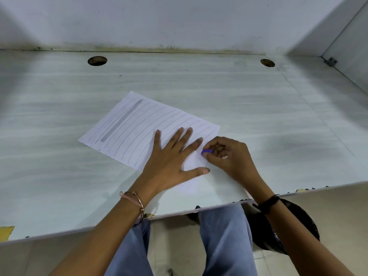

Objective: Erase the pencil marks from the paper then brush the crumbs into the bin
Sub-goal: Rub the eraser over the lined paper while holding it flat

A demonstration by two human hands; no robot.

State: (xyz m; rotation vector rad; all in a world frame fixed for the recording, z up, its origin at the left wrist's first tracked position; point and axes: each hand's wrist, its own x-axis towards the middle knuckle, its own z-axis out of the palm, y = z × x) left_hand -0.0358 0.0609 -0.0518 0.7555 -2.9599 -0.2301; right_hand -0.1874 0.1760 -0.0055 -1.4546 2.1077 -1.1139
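Pale wood-grain desk (258, 108) runs back to a white wall (179, 20), with two round cable holes (97, 60) near its far edge. A lined sheet of paper (139, 126) lies at a slant on the desk, with a broad grey pencil band (121, 120) shaded along its far-left side. The left hand (171, 158) lies flat on the sheet's near part, fingers straight and spread, thumb stretched out to the right, forearm reaching in from the lower left with thin bracelets (137, 202) at the wrist. The right hand (229, 156) is curled at the paper's right edge, thumb and fingertips pinching a small purple eraser (207, 152) against the sheet just beside the left index finger. A black mesh bin (298, 222) stands on the floor below the desk's edge, partly behind the right forearm.
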